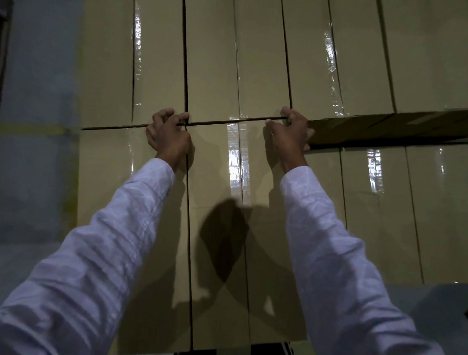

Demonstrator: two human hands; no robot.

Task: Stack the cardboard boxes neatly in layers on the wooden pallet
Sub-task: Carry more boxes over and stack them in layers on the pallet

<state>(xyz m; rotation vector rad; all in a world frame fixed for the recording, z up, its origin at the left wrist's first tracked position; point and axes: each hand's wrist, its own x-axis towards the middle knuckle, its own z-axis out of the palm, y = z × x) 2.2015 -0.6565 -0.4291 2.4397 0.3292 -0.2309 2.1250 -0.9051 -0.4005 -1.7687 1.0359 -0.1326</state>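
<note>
Both arms reach forward, nearly straight, in white sleeves [105, 252] with wrists bare. The left hand [170, 134] sits on the far left corner of a cardboard box [214, 176], its fingers [163, 113] curled and slightly spread, the tips hooked into the seam at the box's far edge. The right hand [288, 135] grips the far right corner, fingers [287, 112] bent close together over the edge and the thumb lying on the top face. The box lies flat in the near row of the stack, sealed with shiny tape [234, 161], tight against a neighbouring box [105, 173] on the left and the far row of boxes [213, 57]. To its right, lower boxes [412, 210] sit a layer down. Grey floor [29, 170] shows on the left.
</note>
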